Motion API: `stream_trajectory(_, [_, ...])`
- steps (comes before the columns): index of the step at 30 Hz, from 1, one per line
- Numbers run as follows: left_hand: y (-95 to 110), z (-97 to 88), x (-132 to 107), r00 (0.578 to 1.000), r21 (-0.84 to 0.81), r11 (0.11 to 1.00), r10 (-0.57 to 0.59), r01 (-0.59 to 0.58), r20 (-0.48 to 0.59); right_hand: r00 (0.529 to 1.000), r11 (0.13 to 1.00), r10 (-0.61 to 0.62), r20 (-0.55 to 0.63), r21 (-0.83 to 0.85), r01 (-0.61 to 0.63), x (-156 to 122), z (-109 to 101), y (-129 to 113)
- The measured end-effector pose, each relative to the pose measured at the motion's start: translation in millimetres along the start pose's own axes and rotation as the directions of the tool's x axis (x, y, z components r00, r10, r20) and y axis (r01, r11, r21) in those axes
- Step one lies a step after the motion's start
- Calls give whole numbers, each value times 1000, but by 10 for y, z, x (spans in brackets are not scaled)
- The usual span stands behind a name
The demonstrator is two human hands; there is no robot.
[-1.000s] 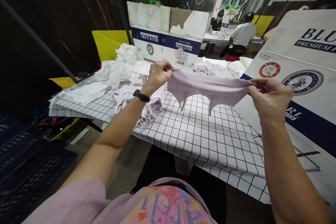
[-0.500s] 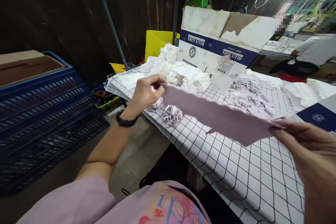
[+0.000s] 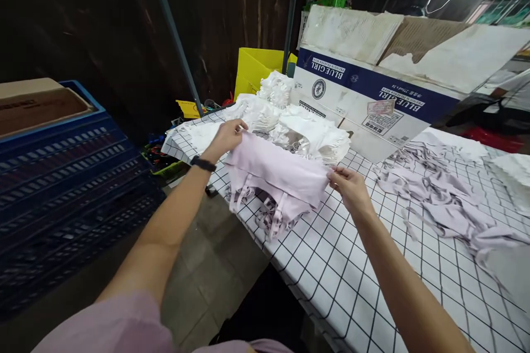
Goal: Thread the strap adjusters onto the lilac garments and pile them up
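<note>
A pale lilac bra top (image 3: 285, 171) with narrow straps is stretched between my two hands above the checked table. My left hand (image 3: 229, 135), wearing a dark wristband, pinches its upper left corner. At the opposite corner my right hand (image 3: 346, 183) grips the edge between thumb and fingers. The straps hang toward the table's front edge, in front of a stack of rolled lilac pieces (image 3: 265, 218) that the cloth partly hides. Behind it lie bundles of white garments (image 3: 314, 135). To the right, loose lilac garments (image 3: 439, 187) lie in a crumpled heap.
A white and blue carton (image 3: 351, 94) stands at the back of the checked table (image 3: 331, 270). A yellow box (image 3: 259, 69) is behind the white bundles. Blue crates (image 3: 62, 187) stand on the floor at left. Metal poles rise near the dark wall.
Both hands have lowered the bra top toward the table over the rolled pieces. My right hand has moved left and away from me, closer to my left. The garment's straps now show.
</note>
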State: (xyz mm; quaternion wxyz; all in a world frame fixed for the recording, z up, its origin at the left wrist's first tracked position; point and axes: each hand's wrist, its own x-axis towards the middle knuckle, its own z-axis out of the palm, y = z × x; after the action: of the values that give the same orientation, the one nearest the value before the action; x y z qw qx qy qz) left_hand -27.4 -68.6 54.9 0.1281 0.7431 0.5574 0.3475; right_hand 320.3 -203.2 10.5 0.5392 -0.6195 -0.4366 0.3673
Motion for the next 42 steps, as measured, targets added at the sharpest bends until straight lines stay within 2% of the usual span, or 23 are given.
stream_trajectory(3, [-125,405,365,989,95,994,-70,58,129,998,992,-3,-65,-122,-5,316,147,233])
stream_trajectory(6, [-222,663,524,982,119,991,-77,57,173,993,974,-48,-105,-227,24,465,185,350])
stream_trajectory(11, [-323,852,644,977,149,988,-73,43,200,978,928,-137,-155,-364,72,642,209,373])
stream_trajectory(16, [-365,1006,662,981,172,985,-50,17,189,965,905,-175,-196,-417,79,703,277,449])
stream_trajectory(21, [-386,1068,611,983,199,980,-24,-14,183,958,900,-205,-201,-422,104,684,328,575])
stream_trajectory(27, [-296,948,425,983,198,973,87,-119,162,937,883,-294,-189,-429,190,563,351,585])
stream_trajectory(29, [-302,927,333,965,152,970,153,-188,214,924,863,-346,-166,-443,243,438,334,560])
stream_trajectory(30, [-321,925,298,942,108,968,187,-225,280,920,852,-366,-142,-450,269,359,321,552])
stream_trajectory(32, [-367,932,259,924,80,969,197,-234,327,918,834,-387,-87,-458,308,169,285,554])
stream_trajectory(34, [-377,928,238,916,53,964,228,-259,330,918,822,-394,-49,-465,328,-68,221,585])
stream_trajectory(35, [-355,914,218,925,42,965,233,-257,301,922,824,-387,-31,-461,330,-199,170,614])
stream_trajectory(37, [-240,860,135,955,36,969,235,-245,180,939,839,-345,10,-445,313,-455,8,693])
stream_trajectory(39, [-34,790,-22,966,51,965,256,-257,18,965,839,-258,42,-486,246,-643,-257,794])
stream_trajectory(40, [97,761,-126,957,59,957,287,-284,-49,978,825,-207,35,-531,193,-693,-432,847])
stream_trajectory(42, [396,740,-366,910,53,924,381,-378,-160,991,766,-125,-44,-639,68,-687,-854,939])
